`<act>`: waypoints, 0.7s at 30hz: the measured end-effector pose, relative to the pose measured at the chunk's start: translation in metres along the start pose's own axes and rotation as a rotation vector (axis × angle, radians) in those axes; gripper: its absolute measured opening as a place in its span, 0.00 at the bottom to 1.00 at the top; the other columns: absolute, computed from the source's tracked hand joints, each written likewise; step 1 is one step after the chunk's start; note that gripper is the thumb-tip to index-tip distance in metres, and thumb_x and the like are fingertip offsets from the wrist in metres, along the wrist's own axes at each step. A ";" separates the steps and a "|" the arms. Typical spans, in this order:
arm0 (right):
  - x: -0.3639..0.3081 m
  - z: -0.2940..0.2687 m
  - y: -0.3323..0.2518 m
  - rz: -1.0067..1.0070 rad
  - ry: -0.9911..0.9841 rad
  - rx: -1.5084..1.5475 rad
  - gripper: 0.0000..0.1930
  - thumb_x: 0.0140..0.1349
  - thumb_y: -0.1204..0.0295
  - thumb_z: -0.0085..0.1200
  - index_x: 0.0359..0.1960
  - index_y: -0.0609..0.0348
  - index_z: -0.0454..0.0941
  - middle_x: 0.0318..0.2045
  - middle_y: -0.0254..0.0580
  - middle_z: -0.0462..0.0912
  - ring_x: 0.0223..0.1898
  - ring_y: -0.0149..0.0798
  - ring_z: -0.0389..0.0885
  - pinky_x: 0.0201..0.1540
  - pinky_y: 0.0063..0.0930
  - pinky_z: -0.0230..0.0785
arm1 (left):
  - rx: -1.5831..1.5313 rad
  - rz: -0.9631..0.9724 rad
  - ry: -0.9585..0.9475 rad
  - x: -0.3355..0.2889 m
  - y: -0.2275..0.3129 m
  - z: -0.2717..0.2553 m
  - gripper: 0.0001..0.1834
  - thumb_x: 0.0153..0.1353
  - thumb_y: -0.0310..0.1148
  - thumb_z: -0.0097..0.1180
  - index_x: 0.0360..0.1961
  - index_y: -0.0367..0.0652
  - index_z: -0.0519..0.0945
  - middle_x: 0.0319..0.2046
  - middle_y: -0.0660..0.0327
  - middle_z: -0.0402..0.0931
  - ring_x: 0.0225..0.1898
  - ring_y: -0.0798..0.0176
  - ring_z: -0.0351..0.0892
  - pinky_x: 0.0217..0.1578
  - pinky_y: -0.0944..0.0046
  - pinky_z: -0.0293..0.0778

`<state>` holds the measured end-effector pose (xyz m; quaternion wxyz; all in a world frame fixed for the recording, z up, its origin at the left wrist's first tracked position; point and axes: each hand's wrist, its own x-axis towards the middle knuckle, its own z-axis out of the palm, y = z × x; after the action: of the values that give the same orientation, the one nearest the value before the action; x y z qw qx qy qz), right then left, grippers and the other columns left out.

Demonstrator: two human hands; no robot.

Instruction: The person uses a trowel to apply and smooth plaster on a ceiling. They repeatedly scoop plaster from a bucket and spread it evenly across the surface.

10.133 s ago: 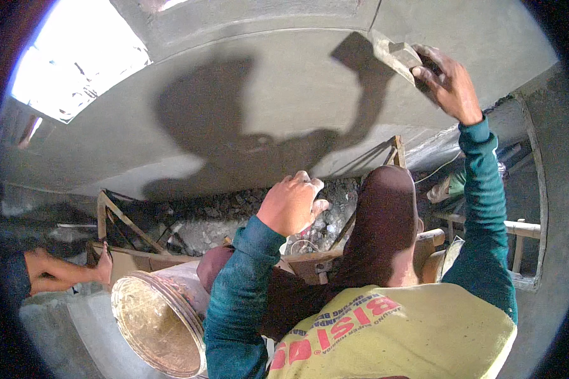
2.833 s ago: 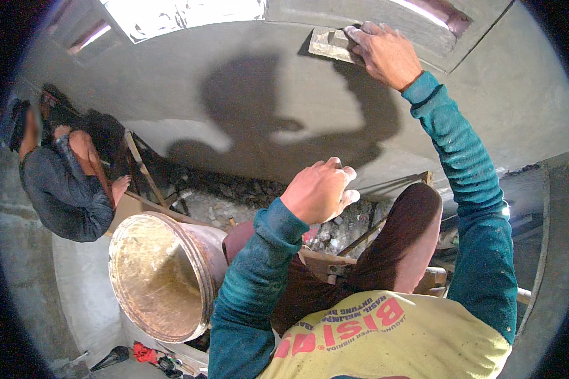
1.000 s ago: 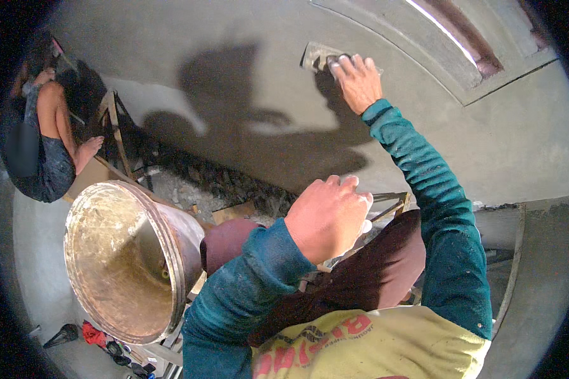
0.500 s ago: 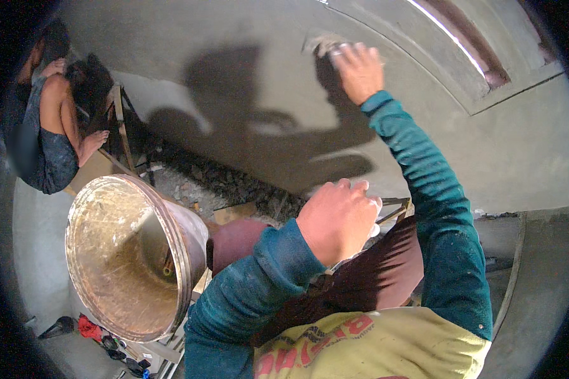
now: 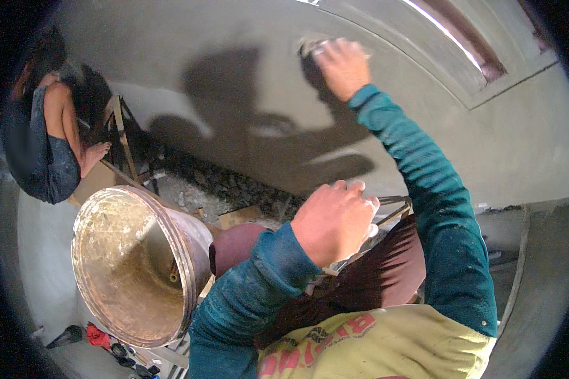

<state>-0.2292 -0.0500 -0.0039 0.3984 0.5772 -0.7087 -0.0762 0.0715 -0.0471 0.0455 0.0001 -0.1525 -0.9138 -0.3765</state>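
My right hand is raised against the grey plastered wall, its fingers pressed over a pale, ragged-edged pad. The pad looks like a sponge, but it is mostly hidden under the hand and blurred. My left hand hangs in front of my body above my knees, back up and fingers curled in. Whatever it may hold is hidden beneath it. To its left a large, worn bucket stands tipped toward view, with dried smears inside and a small object at the bottom.
Another person sits with bent knees at the far left, beside a wooden trestle. Rubble lies along the wall's foot. A slatted window opening is at upper right. Dark and red items lie below the bucket.
My right hand has slid a little left along the wall with the pad. My left hand stays curled in nearly the same place. The bucket appears slightly lower and farther right.
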 end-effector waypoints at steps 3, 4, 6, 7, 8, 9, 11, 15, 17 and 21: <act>-0.024 0.022 -0.040 -0.064 -0.204 0.005 0.14 0.65 0.67 0.51 0.50 0.52 0.81 0.50 0.40 0.80 0.59 0.45 0.74 0.59 0.45 0.65 | 0.047 0.024 0.017 -0.002 -0.003 0.001 0.21 0.68 0.43 0.57 0.51 0.34 0.80 0.47 0.40 0.79 0.48 0.37 0.79 0.49 0.44 0.76; -0.036 0.019 -0.041 -0.068 -0.209 0.073 0.15 0.64 0.67 0.51 0.51 0.53 0.81 0.50 0.40 0.79 0.56 0.44 0.74 0.56 0.43 0.66 | 0.040 0.018 0.026 -0.005 -0.003 0.001 0.21 0.68 0.43 0.57 0.51 0.34 0.80 0.47 0.40 0.79 0.48 0.37 0.79 0.50 0.45 0.76; -0.072 0.002 -0.031 -0.076 -0.229 0.076 0.17 0.63 0.67 0.53 0.54 0.53 0.80 0.50 0.40 0.79 0.52 0.44 0.74 0.51 0.43 0.66 | 0.020 0.014 0.041 -0.010 -0.002 -0.001 0.22 0.68 0.42 0.57 0.52 0.34 0.80 0.47 0.41 0.79 0.49 0.37 0.78 0.51 0.46 0.75; -0.092 -0.006 -0.017 -0.053 -0.180 0.055 0.19 0.63 0.68 0.53 0.56 0.53 0.79 0.50 0.41 0.78 0.51 0.45 0.74 0.51 0.43 0.66 | -0.021 0.007 -0.009 -0.008 -0.002 -0.005 0.23 0.66 0.42 0.59 0.54 0.34 0.80 0.49 0.41 0.79 0.50 0.38 0.78 0.53 0.47 0.74; -0.115 -0.015 0.000 -0.030 -0.131 0.032 0.21 0.62 0.68 0.54 0.57 0.52 0.78 0.50 0.41 0.78 0.51 0.45 0.74 0.50 0.43 0.66 | -0.018 -0.005 -0.012 -0.007 -0.001 -0.007 0.23 0.66 0.42 0.60 0.54 0.34 0.80 0.49 0.41 0.79 0.51 0.38 0.78 0.54 0.47 0.74; -0.138 -0.027 0.018 -0.009 -0.083 0.004 0.22 0.61 0.69 0.54 0.59 0.52 0.77 0.50 0.42 0.78 0.51 0.45 0.74 0.49 0.44 0.66 | -0.014 -0.014 -0.013 -0.005 0.001 -0.009 0.23 0.66 0.41 0.61 0.54 0.34 0.80 0.49 0.41 0.79 0.52 0.38 0.78 0.55 0.47 0.74; -0.172 -0.059 0.056 0.165 -0.188 -0.035 0.30 0.57 0.71 0.56 0.65 0.51 0.73 0.53 0.44 0.78 0.53 0.51 0.74 0.51 0.50 0.64 | 0.036 -0.031 -0.022 -0.002 0.003 -0.009 0.24 0.65 0.41 0.62 0.55 0.35 0.80 0.49 0.41 0.79 0.54 0.39 0.77 0.57 0.48 0.73; -0.221 -0.094 0.111 0.444 -0.033 -0.168 0.40 0.45 0.73 0.66 0.67 0.47 0.72 0.54 0.40 0.78 0.51 0.50 0.73 0.49 0.47 0.62 | 0.103 0.004 -0.023 0.002 0.006 -0.002 0.22 0.62 0.38 0.63 0.54 0.37 0.80 0.49 0.44 0.78 0.48 0.41 0.79 0.50 0.48 0.76; -0.233 -0.096 0.128 0.465 0.075 -0.174 0.42 0.42 0.73 0.68 0.67 0.47 0.72 0.55 0.39 0.78 0.50 0.50 0.73 0.49 0.47 0.62 | 0.095 -0.010 -0.070 0.006 0.014 -0.005 0.22 0.62 0.38 0.63 0.54 0.37 0.79 0.51 0.45 0.77 0.50 0.42 0.79 0.51 0.49 0.76; -0.238 -0.074 0.131 0.427 0.073 -0.204 0.38 0.46 0.72 0.66 0.65 0.48 0.74 0.56 0.39 0.78 0.51 0.49 0.73 0.49 0.47 0.63 | 0.069 0.016 -0.081 0.015 0.021 0.000 0.22 0.63 0.39 0.63 0.54 0.37 0.79 0.50 0.47 0.78 0.51 0.42 0.79 0.53 0.49 0.75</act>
<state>-0.2765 0.2276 0.0069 0.4873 0.3735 -0.7883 -0.0405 0.0628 -0.0286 0.0619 -0.0285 -0.1750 -0.9242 -0.3382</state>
